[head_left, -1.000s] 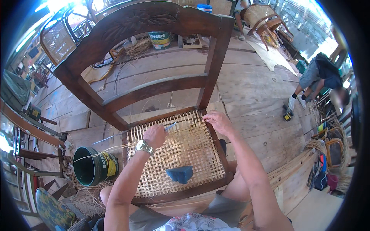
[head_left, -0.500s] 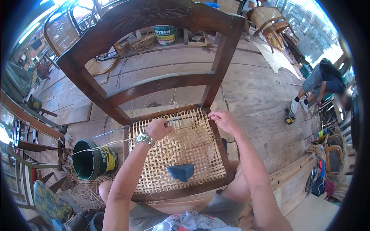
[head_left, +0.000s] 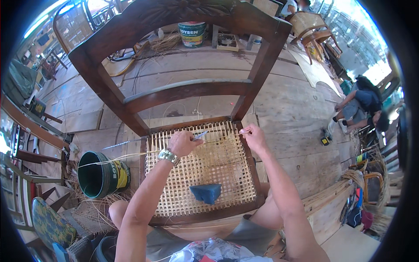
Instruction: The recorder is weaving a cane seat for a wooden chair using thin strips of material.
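Note:
A dark wooden chair (head_left: 187,90) stands in front of me, its seat woven with pale cane (head_left: 196,174) in an open grid. My left hand (head_left: 182,143), with a watch on the wrist, is closed around a thin, pointed metal tool (head_left: 200,135) over the far part of the weave. Its handle is hidden by my fingers. At the seat's far right corner, my right hand (head_left: 254,138) pinches what looks like a cane strand, close to the side rail. A blue block (head_left: 206,193) rests on the near part of the seat. Long loose cane strands (head_left: 131,155) trail off left.
A dark green bucket (head_left: 92,174) lies tilted left of the chair, and another bucket (head_left: 192,34) stands beyond the backrest. On the right a person (head_left: 364,102) bends down near a yellow-and-black tool (head_left: 325,139). A cane chair (head_left: 312,28) stands far right.
More of the metal tool shows beyond my left hand, angled up to the right. My right hand has shifted slightly right, and the view has tilted a little. The bent person has changed posture.

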Demonstrator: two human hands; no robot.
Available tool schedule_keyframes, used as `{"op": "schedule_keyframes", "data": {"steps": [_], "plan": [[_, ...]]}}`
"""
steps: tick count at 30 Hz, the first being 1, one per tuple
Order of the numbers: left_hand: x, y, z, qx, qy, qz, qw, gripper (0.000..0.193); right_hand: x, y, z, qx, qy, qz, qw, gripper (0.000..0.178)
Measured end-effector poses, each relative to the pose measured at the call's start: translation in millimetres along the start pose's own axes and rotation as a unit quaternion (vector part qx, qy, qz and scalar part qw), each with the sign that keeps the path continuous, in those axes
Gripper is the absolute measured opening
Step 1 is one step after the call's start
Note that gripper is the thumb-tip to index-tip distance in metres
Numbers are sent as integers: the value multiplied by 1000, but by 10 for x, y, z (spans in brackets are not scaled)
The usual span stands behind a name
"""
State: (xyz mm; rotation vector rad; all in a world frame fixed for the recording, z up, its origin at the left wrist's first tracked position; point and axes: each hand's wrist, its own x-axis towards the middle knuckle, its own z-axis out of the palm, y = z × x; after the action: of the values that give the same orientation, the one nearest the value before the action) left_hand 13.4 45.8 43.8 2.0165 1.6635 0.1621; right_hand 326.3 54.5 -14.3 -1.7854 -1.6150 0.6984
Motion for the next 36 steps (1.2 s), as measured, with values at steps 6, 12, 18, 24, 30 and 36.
{"op": "schedule_keyframes", "data": {"steps": [6,12,18,24,30,36], "plan": [[-365,-598,-250,-18,124,-76,989,42,-10,64,180,12,58,68,996,18],[-641,-786,-265,-31,172,-27,984,43,-128,-242,-52,-29,-34,-161,986,16],[-652,-774,-320,-43,154,-49,986,43,-145,-142,-136,-81,-37,-211,973,13],[-728,-803,-300,-49,135,-39,989,44,-173,-219,107,-171,22,-158,972,16],[-725,-866,-336,-65,94,-28,993,44,64,-334,184,-249,-29,81,965,28],[-651,-1017,-370,-47,94,-16,994,42,-24,-369,333,-280,-33,75,957,28]]}}
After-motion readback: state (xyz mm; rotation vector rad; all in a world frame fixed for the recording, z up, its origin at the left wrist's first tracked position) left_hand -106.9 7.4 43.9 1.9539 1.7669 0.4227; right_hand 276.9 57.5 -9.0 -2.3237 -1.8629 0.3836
